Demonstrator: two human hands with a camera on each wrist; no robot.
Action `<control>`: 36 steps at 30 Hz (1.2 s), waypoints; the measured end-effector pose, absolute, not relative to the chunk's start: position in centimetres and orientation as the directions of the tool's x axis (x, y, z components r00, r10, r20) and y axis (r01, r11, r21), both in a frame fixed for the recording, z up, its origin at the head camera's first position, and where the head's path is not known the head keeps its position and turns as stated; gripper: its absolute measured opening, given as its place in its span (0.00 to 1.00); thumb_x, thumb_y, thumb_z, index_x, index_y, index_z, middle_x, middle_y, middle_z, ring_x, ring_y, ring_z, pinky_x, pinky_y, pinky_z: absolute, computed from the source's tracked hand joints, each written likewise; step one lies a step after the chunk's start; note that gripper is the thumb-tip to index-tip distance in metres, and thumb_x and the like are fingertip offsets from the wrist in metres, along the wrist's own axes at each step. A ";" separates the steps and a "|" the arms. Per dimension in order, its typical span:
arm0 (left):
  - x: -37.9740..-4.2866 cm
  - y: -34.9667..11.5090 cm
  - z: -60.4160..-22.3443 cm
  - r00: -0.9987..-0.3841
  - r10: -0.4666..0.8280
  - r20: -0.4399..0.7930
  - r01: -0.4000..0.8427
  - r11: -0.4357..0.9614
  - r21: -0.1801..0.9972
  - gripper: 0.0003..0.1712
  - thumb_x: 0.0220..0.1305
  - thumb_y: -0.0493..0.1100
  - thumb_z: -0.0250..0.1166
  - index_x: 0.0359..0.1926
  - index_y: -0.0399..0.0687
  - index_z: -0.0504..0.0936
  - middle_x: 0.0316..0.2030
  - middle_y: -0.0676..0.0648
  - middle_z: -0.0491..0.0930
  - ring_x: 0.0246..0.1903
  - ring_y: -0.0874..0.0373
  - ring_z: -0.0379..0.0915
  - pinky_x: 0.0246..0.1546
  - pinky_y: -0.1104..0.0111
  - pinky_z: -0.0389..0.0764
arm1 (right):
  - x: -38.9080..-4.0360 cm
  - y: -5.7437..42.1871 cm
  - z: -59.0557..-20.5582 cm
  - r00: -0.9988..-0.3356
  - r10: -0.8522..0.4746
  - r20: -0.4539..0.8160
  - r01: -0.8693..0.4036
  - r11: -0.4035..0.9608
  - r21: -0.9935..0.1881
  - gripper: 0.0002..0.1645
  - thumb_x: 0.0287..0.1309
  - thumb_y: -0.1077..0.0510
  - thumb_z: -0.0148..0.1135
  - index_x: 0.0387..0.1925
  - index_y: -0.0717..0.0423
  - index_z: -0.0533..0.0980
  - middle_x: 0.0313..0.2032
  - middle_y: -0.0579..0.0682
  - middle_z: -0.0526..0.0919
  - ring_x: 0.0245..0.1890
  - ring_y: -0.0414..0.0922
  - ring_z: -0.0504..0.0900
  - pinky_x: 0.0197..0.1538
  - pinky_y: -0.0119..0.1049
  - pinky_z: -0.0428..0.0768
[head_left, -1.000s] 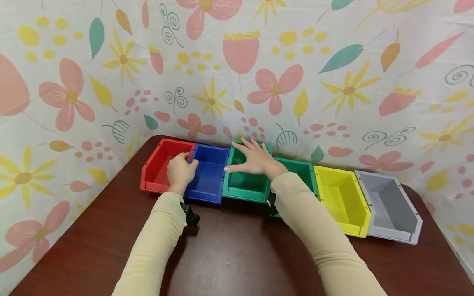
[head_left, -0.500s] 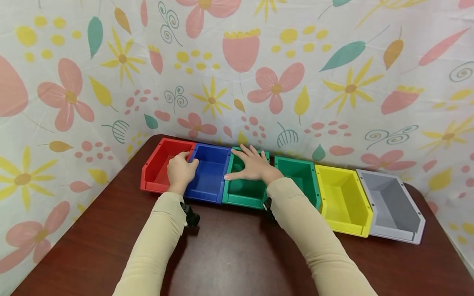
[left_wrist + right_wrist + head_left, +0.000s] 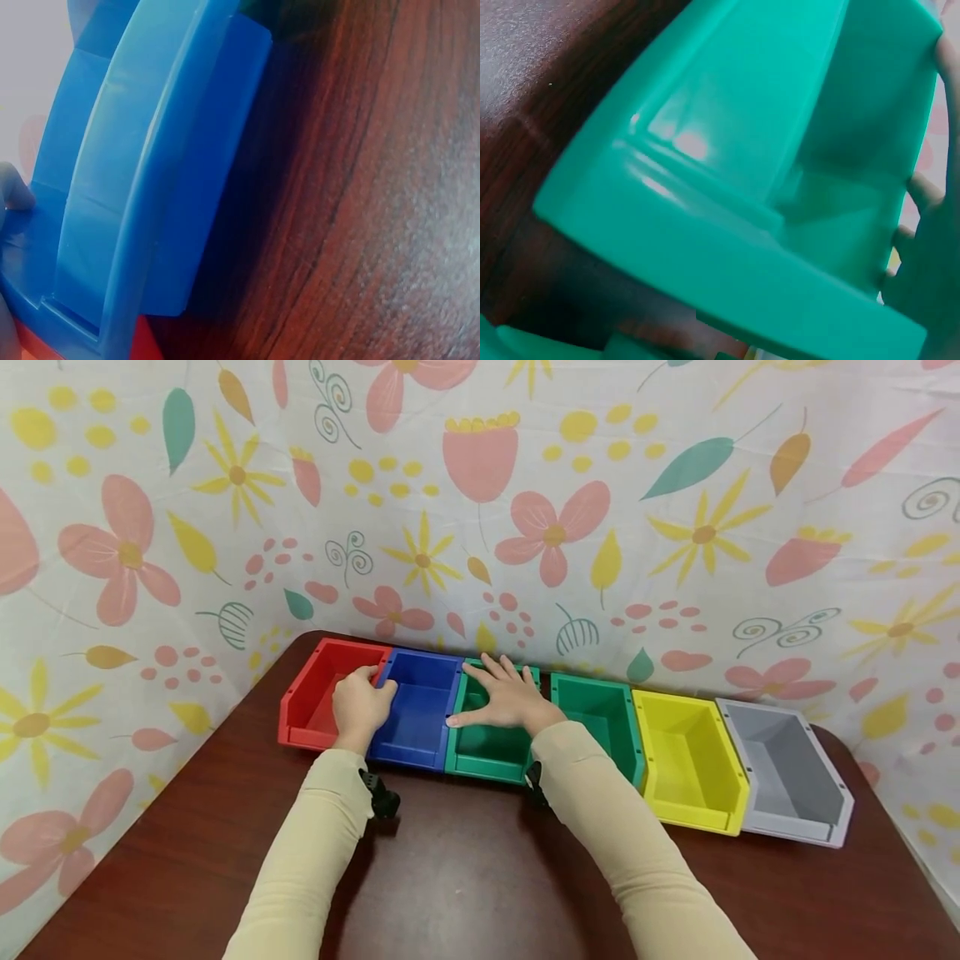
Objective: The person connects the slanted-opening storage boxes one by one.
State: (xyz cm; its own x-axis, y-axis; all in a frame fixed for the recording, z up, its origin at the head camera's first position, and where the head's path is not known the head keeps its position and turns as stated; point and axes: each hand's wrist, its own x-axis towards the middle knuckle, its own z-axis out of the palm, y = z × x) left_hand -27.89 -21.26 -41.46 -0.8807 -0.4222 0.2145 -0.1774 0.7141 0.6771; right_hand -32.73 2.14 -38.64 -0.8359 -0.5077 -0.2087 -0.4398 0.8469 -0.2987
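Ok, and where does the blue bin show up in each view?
Head: left of centre, the blue bin sits between the red bin and the left green bin.
Left wrist: large, mostly in the left half.
Right wrist: not in it.
Shared landmark: the brown tabletop, in all three.

The location is an indoor tabletop station, enclosed on the far and left sides by a floral-print fabric sheet (image 3: 551, 452), identifiable as cloth by its wrinkles. The work surface is a dark reddish wood-grain table (image 3: 465, 868) with rounded far corners. Six open-front plastic storage bins (image 3: 596, 706) lined up along its far side, together with a black wrist-mounted camera (image 3: 384, 802), indicate a recording setup. The building type cannot be determined.
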 end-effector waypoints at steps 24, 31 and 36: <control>-28.1 -21.9 -41.3 -0.908 -0.397 0.131 -0.209 0.702 0.681 0.28 0.63 0.48 0.57 0.61 0.41 0.73 0.53 0.37 0.78 0.47 0.41 0.75 0.49 0.50 0.78 | -30.2 9.3 -35.7 -0.857 -0.509 -0.086 -0.371 0.723 -0.582 0.47 0.59 0.34 0.55 0.73 0.49 0.52 0.72 0.52 0.54 0.72 0.54 0.53 0.68 0.56 0.60; -28.0 -22.8 -41.0 -0.929 -0.356 0.101 -0.220 0.751 0.623 0.30 0.64 0.49 0.53 0.63 0.38 0.70 0.55 0.34 0.75 0.48 0.39 0.73 0.50 0.48 0.77 | -29.2 13.6 -34.7 -0.891 -0.449 -0.070 -0.325 0.737 -0.592 0.45 0.59 0.35 0.55 0.71 0.51 0.56 0.71 0.54 0.58 0.69 0.56 0.60 0.66 0.57 0.63; -27.9 -22.9 -40.6 -0.938 -0.331 0.100 -0.218 0.790 0.573 0.30 0.64 0.49 0.53 0.63 0.38 0.69 0.53 0.33 0.76 0.46 0.39 0.75 0.47 0.48 0.78 | -28.2 17.5 -34.0 -0.908 -0.411 -0.078 -0.266 0.710 -0.652 0.44 0.62 0.38 0.54 0.71 0.57 0.55 0.70 0.59 0.58 0.68 0.61 0.60 0.64 0.57 0.65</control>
State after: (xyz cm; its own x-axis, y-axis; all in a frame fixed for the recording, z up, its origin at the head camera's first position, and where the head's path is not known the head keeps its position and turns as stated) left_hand -27.92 -22.89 -40.55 -0.9383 -0.3311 0.0998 -0.2179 0.7901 0.5729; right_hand -28.23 17.49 -34.02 -0.9082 -0.4113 -0.0775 -0.2659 0.7100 -0.6520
